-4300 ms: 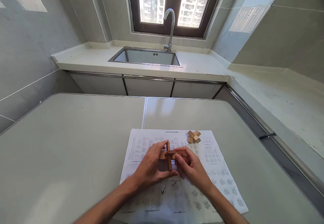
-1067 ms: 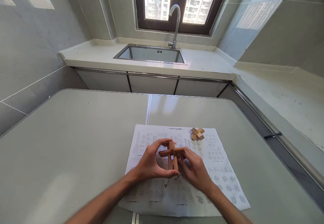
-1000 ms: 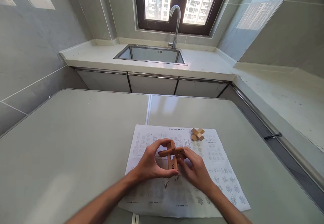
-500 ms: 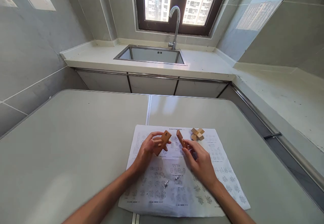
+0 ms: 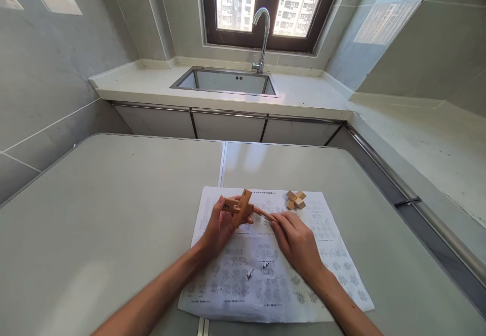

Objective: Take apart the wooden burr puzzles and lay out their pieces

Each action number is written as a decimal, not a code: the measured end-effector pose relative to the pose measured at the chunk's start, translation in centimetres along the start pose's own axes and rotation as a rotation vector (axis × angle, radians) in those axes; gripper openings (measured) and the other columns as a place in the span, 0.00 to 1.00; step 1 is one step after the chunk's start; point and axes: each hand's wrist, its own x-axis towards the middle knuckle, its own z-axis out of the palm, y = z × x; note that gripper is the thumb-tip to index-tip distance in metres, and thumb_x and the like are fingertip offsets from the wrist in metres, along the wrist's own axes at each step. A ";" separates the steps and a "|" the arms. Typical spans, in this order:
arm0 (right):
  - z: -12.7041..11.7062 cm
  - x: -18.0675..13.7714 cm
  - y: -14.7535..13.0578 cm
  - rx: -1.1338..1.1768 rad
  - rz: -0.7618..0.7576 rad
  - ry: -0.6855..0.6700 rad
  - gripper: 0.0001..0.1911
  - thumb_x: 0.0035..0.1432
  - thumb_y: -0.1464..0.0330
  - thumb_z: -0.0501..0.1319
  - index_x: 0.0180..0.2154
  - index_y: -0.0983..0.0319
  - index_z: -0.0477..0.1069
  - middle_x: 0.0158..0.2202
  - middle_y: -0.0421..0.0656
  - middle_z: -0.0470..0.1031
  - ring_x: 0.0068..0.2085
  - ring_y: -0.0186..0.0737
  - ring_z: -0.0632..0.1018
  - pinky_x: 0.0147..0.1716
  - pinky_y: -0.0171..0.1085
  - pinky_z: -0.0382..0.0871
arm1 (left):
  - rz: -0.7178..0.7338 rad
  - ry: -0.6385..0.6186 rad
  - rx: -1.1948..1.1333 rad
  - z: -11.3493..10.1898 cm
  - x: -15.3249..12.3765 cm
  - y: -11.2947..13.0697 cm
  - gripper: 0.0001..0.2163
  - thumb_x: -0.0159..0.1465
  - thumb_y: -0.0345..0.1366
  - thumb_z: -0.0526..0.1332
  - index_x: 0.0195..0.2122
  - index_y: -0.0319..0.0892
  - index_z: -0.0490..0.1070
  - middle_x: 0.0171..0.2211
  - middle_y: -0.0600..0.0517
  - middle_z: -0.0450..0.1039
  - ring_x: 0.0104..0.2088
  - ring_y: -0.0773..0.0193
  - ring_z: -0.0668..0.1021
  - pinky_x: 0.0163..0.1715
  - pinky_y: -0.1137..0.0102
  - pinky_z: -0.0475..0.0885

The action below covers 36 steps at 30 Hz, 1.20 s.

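Observation:
My left hand [image 5: 217, 232] is closed around two wooden puzzle pieces [image 5: 242, 207] set crosswise. One slants upward with a "2" on its end; the other lies across it and has a mark on its left end. In the fingers of my right hand [image 5: 299, 242] is a slim wooden puzzle piece [image 5: 266, 214], pointing left at the crossed pair. Its tip is close to the pair; whether they touch I cannot tell. Below both hands lies a printed sheet [image 5: 243, 255] with rows of small diagrams.
A small assembled wooden burr puzzle [image 5: 295, 200] rests on the sheet's upper right, just beyond my right hand. The pale table [image 5: 114, 214] has a seam down its middle. Behind it are a counter with a sink [image 5: 224, 92] and a faucet [image 5: 262, 37], under a window.
My left hand has turned its pieces, so the crossed shape and second piece now show. My right hand's piece has swung from upright to nearly level, its tip moving left toward them.

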 end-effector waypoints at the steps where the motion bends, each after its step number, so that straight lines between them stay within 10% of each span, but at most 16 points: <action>1: 0.0 0.0 -0.1 0.005 -0.004 -0.003 0.15 0.78 0.65 0.54 0.56 0.58 0.77 0.43 0.49 0.80 0.41 0.47 0.82 0.39 0.44 0.79 | -0.004 -0.011 -0.007 0.0 0.0 0.0 0.31 0.73 0.61 0.56 0.57 0.34 0.74 0.47 0.36 0.83 0.41 0.51 0.82 0.51 0.56 0.73; 15: 0.5 0.0 -0.9 0.071 0.041 -0.028 0.15 0.77 0.66 0.56 0.58 0.57 0.78 0.42 0.49 0.77 0.40 0.48 0.79 0.39 0.47 0.77 | -0.135 -0.206 0.082 0.0 -0.2 -1.4 0.30 0.72 0.63 0.55 0.59 0.43 0.73 0.53 0.39 0.81 0.53 0.46 0.82 0.64 0.49 0.69; 22: -0.3 0.0 -1.7 0.286 0.083 0.126 0.25 0.74 0.63 0.61 0.68 0.55 0.63 0.53 0.52 0.72 0.50 0.52 0.78 0.48 0.53 0.80 | -0.116 -0.180 0.135 0.0 -0.7 -2.4 0.29 0.73 0.61 0.56 0.62 0.43 0.68 0.58 0.38 0.78 0.58 0.46 0.81 0.67 0.47 0.66; 27: -0.6 -0.1 -2.4 0.350 -0.010 -0.029 0.33 0.67 0.63 0.68 0.70 0.49 0.63 0.67 0.53 0.62 0.66 0.60 0.72 0.58 0.58 0.78 | -0.129 -0.249 0.339 0.6 -1.8 -2.6 0.30 0.72 0.59 0.62 0.66 0.47 0.61 0.62 0.38 0.74 0.62 0.47 0.78 0.65 0.48 0.67; 36: -0.7 0.5 -2.2 0.382 -0.052 -0.077 0.34 0.62 0.74 0.65 0.67 0.50 0.65 0.58 0.50 0.77 0.59 0.55 0.79 0.57 0.57 0.78 | -0.094 -0.249 0.361 0.4 -1.9 -2.9 0.28 0.72 0.60 0.60 0.63 0.45 0.63 0.55 0.40 0.77 0.58 0.47 0.80 0.61 0.50 0.70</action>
